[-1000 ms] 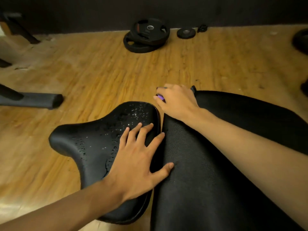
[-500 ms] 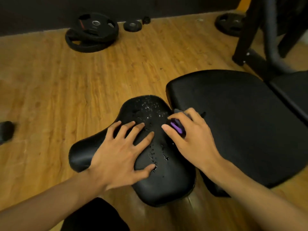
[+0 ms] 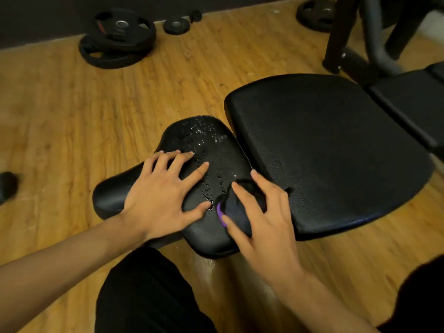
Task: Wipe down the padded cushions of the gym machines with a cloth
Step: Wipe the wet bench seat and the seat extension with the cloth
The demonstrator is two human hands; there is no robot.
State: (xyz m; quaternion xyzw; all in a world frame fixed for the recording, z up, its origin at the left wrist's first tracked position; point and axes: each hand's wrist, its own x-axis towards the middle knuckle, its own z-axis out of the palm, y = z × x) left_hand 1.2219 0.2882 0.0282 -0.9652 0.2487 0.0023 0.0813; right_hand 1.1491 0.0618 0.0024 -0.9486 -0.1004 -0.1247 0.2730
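A small black seat cushion (image 3: pixel 209 150), beaded with water drops, sits at the centre of the head view. My left hand (image 3: pixel 163 195) lies flat on its left side with fingers spread. My right hand (image 3: pixel 262 217) presses a dark cloth with a purple edge (image 3: pixel 236 207) onto the cushion's near right part. A larger black padded cushion (image 3: pixel 331 150) adjoins on the right, and another black pad (image 3: pixel 408 104) continues beyond it.
Stacked black weight plates (image 3: pixel 117 37) and smaller plates (image 3: pixel 176 26) lie on the wooden floor by the far wall. A black machine frame (image 3: pixel 346 44) stands at the upper right. A dark object (image 3: pixel 8 186) lies at the left edge. My dark-clothed knee (image 3: pixel 144 296) is below.
My right hand has slid with the cloth from the cushion's far right edge toward its near side. The view has shifted right, and my left hand stays flat on the cushion.
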